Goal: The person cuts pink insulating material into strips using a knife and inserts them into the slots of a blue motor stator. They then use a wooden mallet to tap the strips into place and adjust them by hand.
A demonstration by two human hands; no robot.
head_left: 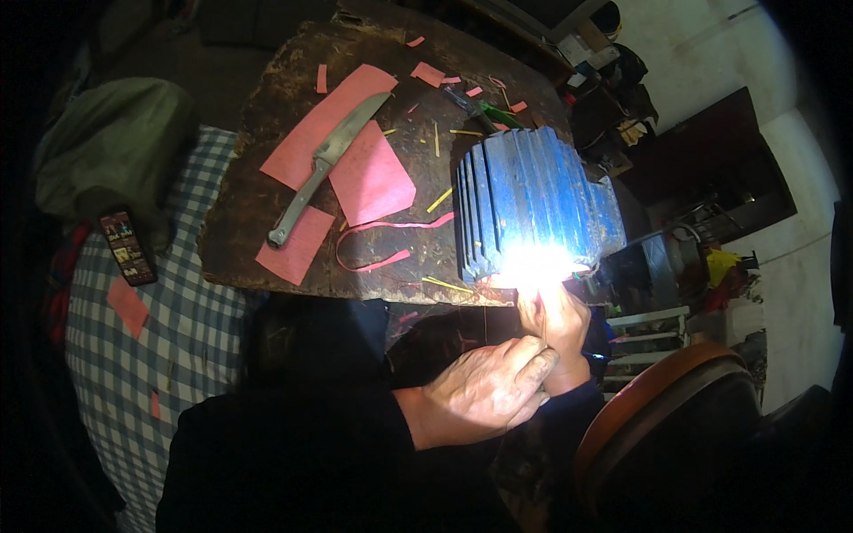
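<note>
At nine o'clock a lit phone [129, 247] is seen, its screen content too small to be read. Towards ten, a knife [324, 169] is laid across pink sheets [378, 191]. At five, a thin strand [544, 332] is pinched by the left hand [480, 391], fingers nearly closed. At two, a blue finned housing [538, 191] is set at the table's [289, 111] near edge; its glaring end is met at four by the right hand [562, 320], fingers bent, its hold hidden.
</note>
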